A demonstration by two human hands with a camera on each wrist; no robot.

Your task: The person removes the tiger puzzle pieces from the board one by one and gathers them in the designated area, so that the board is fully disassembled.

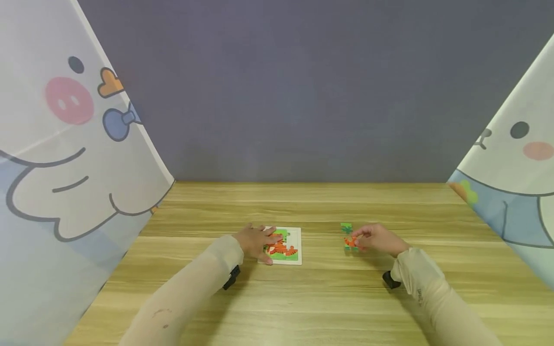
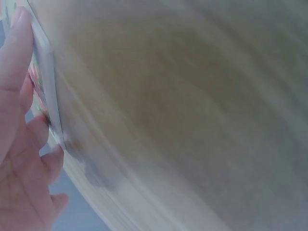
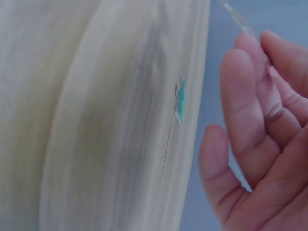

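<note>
My left hand [image 1: 255, 240] lies with spread fingers over the left side of a white-framed jigsaw puzzle [image 1: 299, 245]. Its picture shows an orange, striped figure on green, with a pale gap at the upper right. In the left wrist view, the thumb [image 2: 17, 53] reaches along the frame's edge [image 2: 52, 86]. To the right, my right hand [image 1: 378, 239] pinches an orange puzzle piece [image 1: 349, 241] between thumb and fingertips. The right wrist view shows this held piece [image 3: 236, 17] edge-on, raised off the table.
A green puzzle piece [image 1: 346, 227] lies on the wooden table [image 1: 320, 298] just beyond the right hand. Behind the table stands a plain grey panel [image 1: 277, 96]. Cartoon-printed fabric sheets hang on the left [image 1: 34, 134] and right [image 1: 519, 173].
</note>
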